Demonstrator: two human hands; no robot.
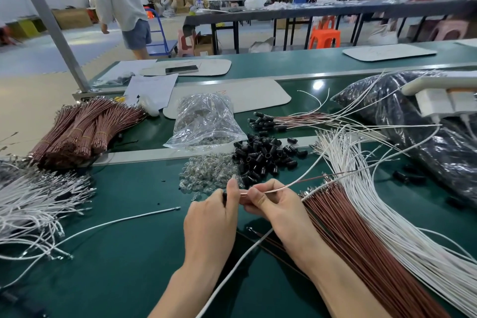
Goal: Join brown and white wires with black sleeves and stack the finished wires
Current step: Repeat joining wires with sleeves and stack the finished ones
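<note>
Only the head view is to hand. Close to the near edge of the green tabletop (pixel 124 253), the left hand (pixel 211 219) and the right hand (pixel 273 204) meet almost knuckle to knuckle. The left hand has its fingers curled and thumb pressed down on a small dark piece, a black sleeve (pixel 224 196) as far as I can judge, though it is mostly hidden. The right hand pinches a wire pair (pixel 284 186), one brown and one white, between thumb and forefinger; the pair trails away toward the right edge.

The sleeve pile (pixel 265 157) lies just beyond the hands at mid-table. The finished wires (pixel 271 121) are stacked further back, with their capped ends pointing left. Loose brown wires (pixel 361 240) and loose white wires (pixel 387 201) fan out along the right side. Clear bulbs (pixel 209 175) sit beside the sleeve pile.

The step in hand looks like seating the two wire ends in the sleeve. Whether they are already home cannot be told. Next, the pair wants pushing in square while the left hand holds steady, and the joined piece then goes onto the far stack.
</note>
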